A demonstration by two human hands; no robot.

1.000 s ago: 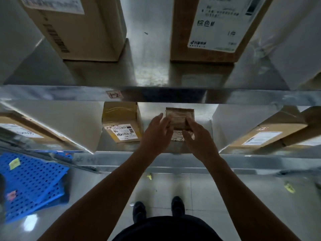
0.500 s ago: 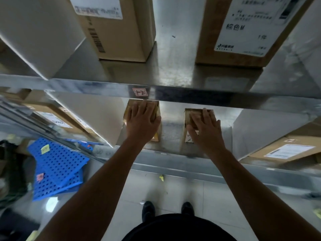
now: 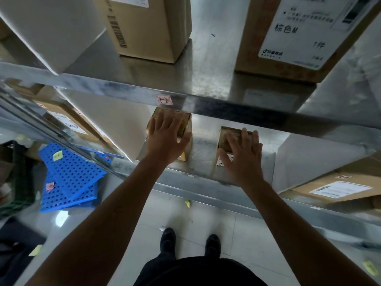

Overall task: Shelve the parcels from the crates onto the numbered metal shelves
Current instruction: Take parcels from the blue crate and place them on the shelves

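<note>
The left hand [image 3: 165, 139] lies flat, fingers straight and spread, on top of a small brown cardboard parcel [image 3: 186, 122], gripping nothing. The right hand [image 3: 244, 157] rests the same way, palm down and fingers straight, on a second small brown cardboard parcel with a white label [image 3: 223, 138]. Both parcels sit on the lower grey metal shelf [image 3: 204, 139], apart, with bare metal between the hands. Just above the left fingertips, a red-edged tag marked 1-2 [image 3: 164, 99] sticks to the upper shelf edge. Well left of the left wrist, blue perforated plastic panels [image 3: 70, 174] lie on the floor
</note>
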